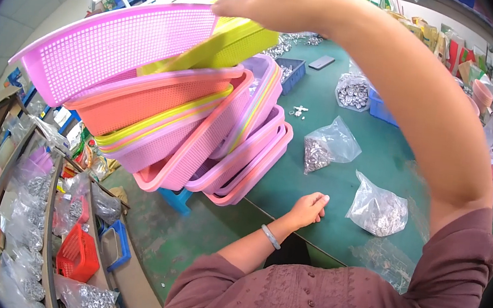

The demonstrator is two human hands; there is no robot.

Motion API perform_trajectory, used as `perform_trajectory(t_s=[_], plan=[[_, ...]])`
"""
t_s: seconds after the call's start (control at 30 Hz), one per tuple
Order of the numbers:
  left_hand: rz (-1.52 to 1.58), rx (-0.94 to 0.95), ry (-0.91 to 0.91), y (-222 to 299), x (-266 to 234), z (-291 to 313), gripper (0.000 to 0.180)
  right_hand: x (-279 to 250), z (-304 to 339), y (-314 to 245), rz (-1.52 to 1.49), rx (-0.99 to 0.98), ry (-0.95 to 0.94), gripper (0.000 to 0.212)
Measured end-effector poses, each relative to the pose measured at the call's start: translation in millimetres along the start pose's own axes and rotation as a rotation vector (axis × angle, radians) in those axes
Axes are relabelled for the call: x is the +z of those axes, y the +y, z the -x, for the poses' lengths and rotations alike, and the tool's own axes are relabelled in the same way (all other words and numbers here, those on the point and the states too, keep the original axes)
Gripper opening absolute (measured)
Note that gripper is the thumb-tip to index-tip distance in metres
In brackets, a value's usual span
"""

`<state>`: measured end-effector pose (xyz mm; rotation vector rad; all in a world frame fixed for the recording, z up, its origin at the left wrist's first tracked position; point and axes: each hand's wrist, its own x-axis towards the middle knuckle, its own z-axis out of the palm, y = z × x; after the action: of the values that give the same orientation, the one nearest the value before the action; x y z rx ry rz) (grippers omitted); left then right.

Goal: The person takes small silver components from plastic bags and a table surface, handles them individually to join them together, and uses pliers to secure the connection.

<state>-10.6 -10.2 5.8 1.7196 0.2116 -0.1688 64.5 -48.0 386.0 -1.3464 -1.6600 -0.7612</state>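
Note:
My right arm reaches up across the top. My right hand (258, 0) is at the upper edge, fingers stretched out and partly cut off, thumb apart from them. The thumb overlaps the rim of a yellow-green plastic basket (228, 45); whether it touches cannot be told. That basket lies tilted in a large pink-purple mesh basket (145, 30), atop a leaning stack of nested pink, orange and yellow baskets (162, 93). My left hand (308, 211), with a bracelet at the wrist, rests closed at the table's near edge, nothing visible in it.
On the green table (336, 216) lie clear bags of small metal parts (319, 153), a phone (321, 62) and blue bins (292, 77). The stack stands over a blue stool (175, 201) at left. Shelves with bagged parts (31, 233) and a red basket (78, 253) line the lower left.

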Motion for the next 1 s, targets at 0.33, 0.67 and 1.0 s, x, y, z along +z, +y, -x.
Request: perform_trajectory(t_s=[0.33,0.67,1.0], plan=[[0.032,-0.059,-0.002,4.7,-2.9,10.1,0.031,-97.1,201.7,-51.5,0.356,0.169,-0.414,0.034],[-1.394,1.217,1.464,242.6,-101.6,229.6,0.023,-165.5,354.3,-96.2,0.238,0.692,-0.483,0.03],[-0.313,0.235,1.147,446.8,-280.1,322.1,0.05,-156.8,390.9,-100.4,0.041,0.878,-0.339,0.025]])
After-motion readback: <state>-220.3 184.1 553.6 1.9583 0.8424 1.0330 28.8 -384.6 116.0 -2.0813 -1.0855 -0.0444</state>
